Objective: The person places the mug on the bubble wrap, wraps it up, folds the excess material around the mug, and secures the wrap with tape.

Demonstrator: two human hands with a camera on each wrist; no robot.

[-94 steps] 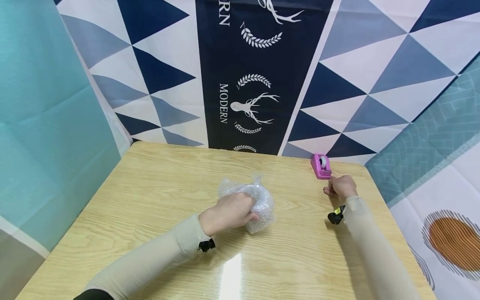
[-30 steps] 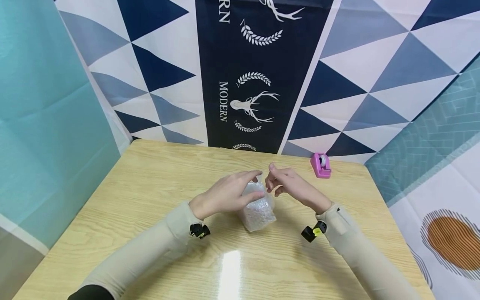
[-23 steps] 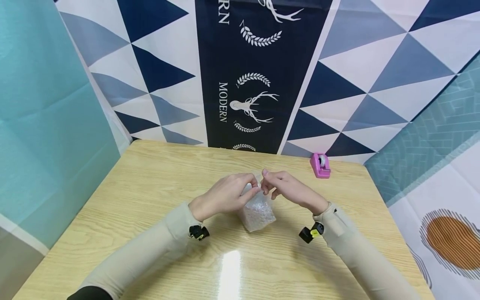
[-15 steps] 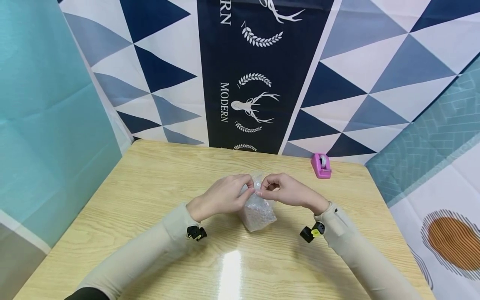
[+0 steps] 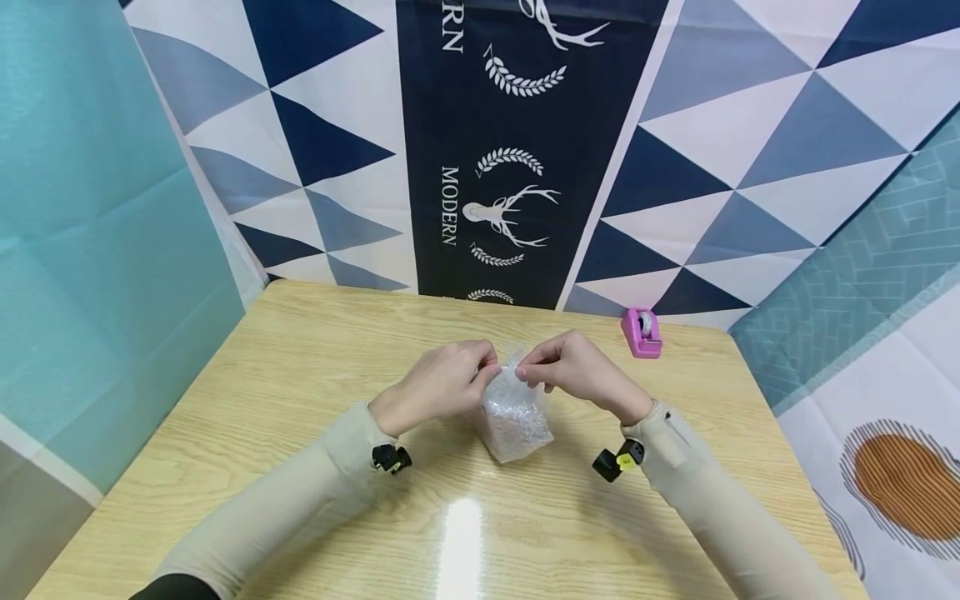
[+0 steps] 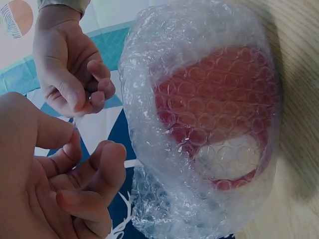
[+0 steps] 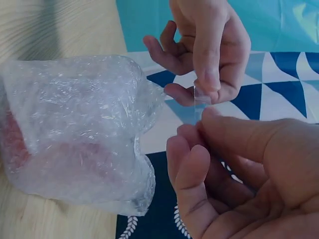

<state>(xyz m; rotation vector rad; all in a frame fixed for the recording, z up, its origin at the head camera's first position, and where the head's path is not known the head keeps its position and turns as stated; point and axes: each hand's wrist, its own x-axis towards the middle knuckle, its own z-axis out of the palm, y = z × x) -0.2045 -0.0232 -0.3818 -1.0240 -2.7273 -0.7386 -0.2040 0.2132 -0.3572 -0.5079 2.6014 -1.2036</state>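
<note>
A package in bubble wrap point(image 5: 516, 429) stands on the table, and a red thing with a pale oval patch point(image 6: 229, 157) shows through the wrap in the left wrist view. Thumb and fingertips of my left hand point(image 5: 442, 379) pinch one end of a short clear strip of tape point(image 7: 201, 103). My right hand point(image 5: 583, 371) pinches the other end, so the strip spans the small gap between the hands. Both hands are over the far top part of the package in the head view, and the right wrist view shows them beside the wrap, apart from it.
A pink tape dispenser point(image 5: 642, 333) with a roll in it sits at the back right of the wooden table point(image 5: 315, 375). Behind the table hangs a patterned cloth point(image 5: 487, 125), with a teal cloth point(image 5: 97, 208) along the left side.
The right hand has left the tape dispenser and come over the package. My left hand has let go of the wrap. The hands met, then parted slightly with the tape between them.
</note>
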